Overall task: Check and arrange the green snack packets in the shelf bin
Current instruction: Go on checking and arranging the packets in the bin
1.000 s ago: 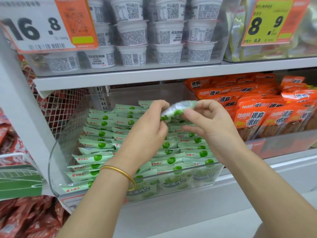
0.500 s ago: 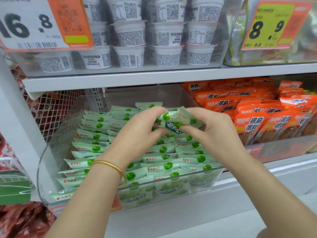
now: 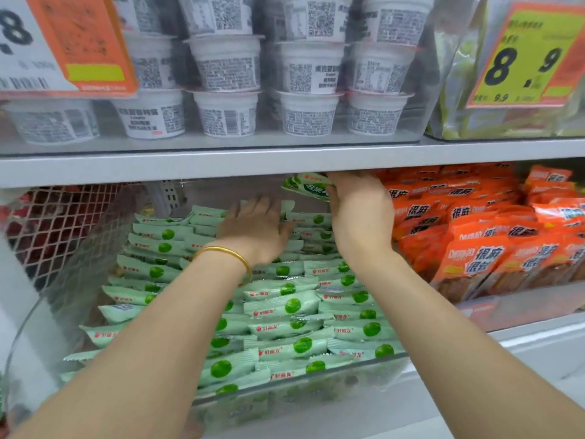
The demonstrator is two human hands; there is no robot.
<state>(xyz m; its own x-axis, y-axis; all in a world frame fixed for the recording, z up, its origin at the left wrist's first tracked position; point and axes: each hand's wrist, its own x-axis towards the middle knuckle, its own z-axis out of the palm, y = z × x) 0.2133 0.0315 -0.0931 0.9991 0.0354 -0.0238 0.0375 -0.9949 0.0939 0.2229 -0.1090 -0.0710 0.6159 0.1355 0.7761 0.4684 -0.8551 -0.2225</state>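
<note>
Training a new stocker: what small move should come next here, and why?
Probably lower the green packet the right hand grips into the back row of the clear bin: it is held up under the shelf, while the left hand rests flat on the packets below it.

The left grip (image 3: 253, 229) has let go of the pale green plastic snack packet (image 3: 305, 186) and now lies flat on the rows of green packets (image 3: 285, 307) farther back. The right grip (image 3: 361, 210) alone now holds it, raised just under the grey shelf board (image 3: 221, 167).
</note>
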